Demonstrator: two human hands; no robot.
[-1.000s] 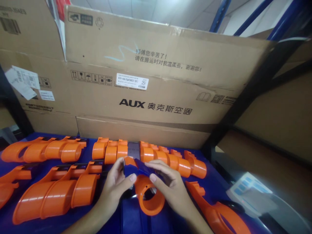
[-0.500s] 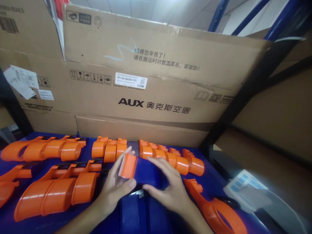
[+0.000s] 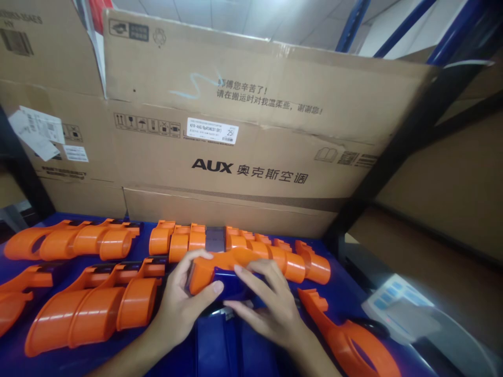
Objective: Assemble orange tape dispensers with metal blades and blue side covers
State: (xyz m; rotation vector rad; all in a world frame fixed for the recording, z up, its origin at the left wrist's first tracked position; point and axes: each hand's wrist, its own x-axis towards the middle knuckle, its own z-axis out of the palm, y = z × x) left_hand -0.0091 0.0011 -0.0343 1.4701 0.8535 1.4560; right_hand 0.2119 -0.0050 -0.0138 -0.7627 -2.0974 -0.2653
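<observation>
Between my two hands is an orange tape dispenser [image 3: 202, 275], its orange end tilted to the left. A glossy dark-blue piece [image 3: 227, 277] sits against its near side; I cannot tell exactly what that piece is. My left hand [image 3: 183, 296] is closed around the orange end, thumb in front and fingers behind. My right hand [image 3: 271, 301] grips the other end, with fingertips on the blue piece and the thumb below. Part of the dispenser is hidden behind the right fingers. Dark-blue glossy packets [image 3: 214, 343] lie beneath the hands.
Rows of orange dispensers [image 3: 92, 311] lie on the blue surface at left and along the back. A single orange one [image 3: 353, 343] is at right, beside a white device [image 3: 404, 309]. A large cardboard box [image 3: 251, 131] stands behind. Dark rack posts [image 3: 393, 152] rise nearby.
The dispenser has turned in my hands: its serrated edge and flat orange face showed before, and now its curved orange top faces up. My right fingers have shifted along it.
</observation>
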